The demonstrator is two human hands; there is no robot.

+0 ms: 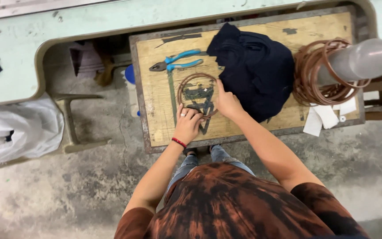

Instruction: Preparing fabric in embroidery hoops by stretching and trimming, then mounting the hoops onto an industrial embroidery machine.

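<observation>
Head view: the wire ring [196, 94] lies flat on your wooden board [155, 106]. Your left hand [187, 124] pinches its near edge; your right hand [227, 102] grips its right side. Blue pliers [176, 60] lie just beyond, a dark cloth [255, 68] beside, more coils [315, 73] far right.

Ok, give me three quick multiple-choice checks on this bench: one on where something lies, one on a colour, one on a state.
1. Where do the blue-handled pliers lie?
A. beyond the small brown wire ring
B. on the concrete floor
C. on the dark cloth

2. What colour is the band on the left hand's wrist?
A. green
B. red
C. white

3. How is the large brown wire coil kept?
A. flat on the floor
B. hung over the grey pipe
C. held by the right hand

A: pliers rest above the ring on the wooden board. B: band is red. B: pipe passes through the coil.
</observation>
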